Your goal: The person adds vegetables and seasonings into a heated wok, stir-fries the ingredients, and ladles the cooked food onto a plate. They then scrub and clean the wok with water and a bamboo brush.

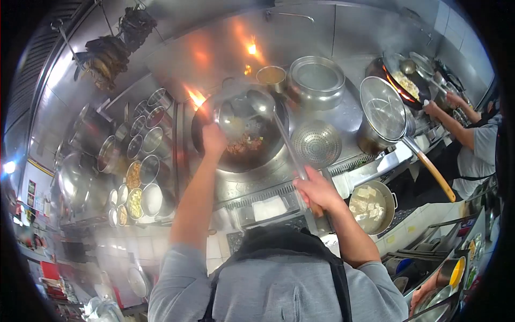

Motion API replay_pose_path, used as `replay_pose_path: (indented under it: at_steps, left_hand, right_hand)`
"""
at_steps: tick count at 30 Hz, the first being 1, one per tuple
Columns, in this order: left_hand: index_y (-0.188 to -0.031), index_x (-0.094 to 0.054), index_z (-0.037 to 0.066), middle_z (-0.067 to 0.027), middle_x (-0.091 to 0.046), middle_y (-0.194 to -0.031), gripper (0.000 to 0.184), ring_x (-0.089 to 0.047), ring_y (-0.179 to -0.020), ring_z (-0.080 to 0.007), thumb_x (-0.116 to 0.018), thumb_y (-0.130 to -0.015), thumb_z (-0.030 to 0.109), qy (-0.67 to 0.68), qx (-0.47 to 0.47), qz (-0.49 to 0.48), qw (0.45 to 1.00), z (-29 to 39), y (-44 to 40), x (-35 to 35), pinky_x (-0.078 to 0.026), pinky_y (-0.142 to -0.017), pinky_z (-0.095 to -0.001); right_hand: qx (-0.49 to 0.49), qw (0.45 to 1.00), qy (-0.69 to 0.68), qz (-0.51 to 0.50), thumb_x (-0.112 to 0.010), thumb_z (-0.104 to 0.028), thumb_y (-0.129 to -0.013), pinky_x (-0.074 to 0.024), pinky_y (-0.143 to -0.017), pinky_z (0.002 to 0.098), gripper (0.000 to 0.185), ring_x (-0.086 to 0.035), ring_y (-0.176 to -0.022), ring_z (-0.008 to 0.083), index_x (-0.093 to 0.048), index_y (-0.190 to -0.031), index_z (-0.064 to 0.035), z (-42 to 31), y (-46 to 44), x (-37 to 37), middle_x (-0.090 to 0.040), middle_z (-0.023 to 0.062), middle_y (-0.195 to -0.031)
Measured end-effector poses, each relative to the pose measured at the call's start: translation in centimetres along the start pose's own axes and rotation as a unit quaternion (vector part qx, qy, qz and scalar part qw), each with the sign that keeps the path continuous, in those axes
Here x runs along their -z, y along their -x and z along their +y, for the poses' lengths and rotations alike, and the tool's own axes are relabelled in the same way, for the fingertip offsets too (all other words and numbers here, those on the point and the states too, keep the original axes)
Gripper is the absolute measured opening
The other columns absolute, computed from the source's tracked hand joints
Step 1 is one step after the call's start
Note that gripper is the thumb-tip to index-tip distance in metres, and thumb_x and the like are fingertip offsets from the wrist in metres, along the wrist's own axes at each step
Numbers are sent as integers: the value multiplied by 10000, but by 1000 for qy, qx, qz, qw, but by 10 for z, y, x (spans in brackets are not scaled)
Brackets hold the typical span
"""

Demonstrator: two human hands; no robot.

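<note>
A dark wok [271,153] sits on the burner in front of me, with chopped brown food [245,144] in its bottom and steam above. My left hand [214,140] is closed at the edge of a small shiny metal bowl [232,126], held tilted over the wok; its fingertips are partly hidden. In my right hand [317,190] is the wooden-ended handle of a long ladle [288,140]. The ladle's head hangs over the far part of the wok, close beside the bowl.
Flames [195,96] rise behind the wok. Right of it lie a perforated strainer [317,143], a lidded pot [317,75] and a wire skimmer [383,107]. Metal containers [153,140] crowd the left. A pot of pale blocks [370,206] stands low right. A co-worker [472,139] handles another wok.
</note>
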State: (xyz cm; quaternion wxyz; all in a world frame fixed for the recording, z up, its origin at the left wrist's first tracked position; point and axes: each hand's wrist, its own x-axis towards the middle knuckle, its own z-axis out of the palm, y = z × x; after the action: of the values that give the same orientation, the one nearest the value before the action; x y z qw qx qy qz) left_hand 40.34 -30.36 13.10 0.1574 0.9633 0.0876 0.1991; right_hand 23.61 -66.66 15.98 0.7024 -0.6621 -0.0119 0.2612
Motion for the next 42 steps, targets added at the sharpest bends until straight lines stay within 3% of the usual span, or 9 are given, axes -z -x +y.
replay_pose_path:
  at_steps: [5, 8, 15, 22, 25, 30, 37, 39, 42]
  left_hand:
    - [-1031, -635, -8, -237, -640, -1041, 180, -617, -991, -461, -647, -865, 60, 42, -186, 157, 969, 1, 27, 36, -500, -889, -511]
    - [-1179, -609, -28, -256, -670, -1108, 322, -673, -1015, -385, -679, -872, 42, 123, -56, 97, 986, -11, 37, 36, -528, -821, -471]
    - [-1011, -667, 31, -32, -593, -807, 159, -612, -719, -155, -681, -945, 175, 574, 104, -328, 743, 63, 119, 4, -533, -634, -312]
    - [-1128, -728, 94, -135, -688, -1096, 276, -641, -1094, -320, -668, -925, 271, 488, -110, -719, 482, 89, 366, -127, -518, -905, -502]
    - [-1185, -681, 49, -159, -662, -1141, 351, -646, -1112, -320, -705, -905, 260, 425, -740, -447, 268, 184, 430, 10, -543, -912, -471]
    - [-1413, -520, 76, -132, -563, -1314, 633, -610, -1201, -337, -714, -960, 474, 155, -158, -938, 268, 226, 562, 95, -524, -955, -470]
    - [-1326, -558, 85, -65, -621, -1211, 506, -612, -1107, -203, -668, -994, 451, 323, -400, -853, 91, 167, 537, 36, -522, -926, -377]
    - [-1207, -625, 63, -65, -674, -1093, 447, -640, -1002, -185, -677, -976, 442, 368, -431, -797, 210, 120, 493, 14, -534, -869, -363]
    - [-923, -732, -2, -184, -746, -934, 374, -707, -883, -281, -708, -890, 370, 131, -332, -667, 654, 15, 436, -41, -549, -780, -435]
  right_hand:
    - [29, 989, 122, 77, -678, -206, -957, -505, -563, 327, 459, -593, -620, 150, -534, -1345, -7, 47, 21, 31, -619, 73, -848]
    - [144, 970, 157, 118, -687, -221, -933, -502, -564, 304, 454, -591, -644, 122, -576, -1329, -27, 92, 27, 34, -657, 67, -898]
    - [96, 978, -172, 65, -727, -293, -973, -361, -427, 231, 469, -475, -508, 42, -542, -1354, -90, 45, 172, -7, -541, -28, -745]
    - [163, 950, -201, 173, -645, -184, -956, -456, -448, 267, 480, -523, -495, 103, -477, -1388, -60, 100, 278, -140, -513, -1, -661]
    - [166, 937, -192, 240, -651, -199, -944, -449, -443, 268, 468, -547, -506, 113, -491, -1348, -24, 116, 319, -203, -541, 15, -671]
    - [97, 917, -141, 360, -669, -244, -957, -467, -504, 276, 489, -556, -549, 119, -489, -1357, -29, 133, 378, -261, -580, 31, -743]
    - [10, 916, -159, 367, -668, -182, -962, -449, -494, 249, 496, -532, -539, 102, -506, -1410, -45, 117, 386, -276, -570, 11, -748]
    - [17, 929, -167, 329, -648, -153, -954, -434, -479, 244, 508, -516, -522, 95, -502, -1427, -37, 114, 366, -261, -565, 13, -756]
    - [33, 959, -163, 229, -594, -86, -924, -410, -462, 236, 531, -494, -500, 84, -498, -1441, -16, 101, 307, -225, -559, 13, -761]
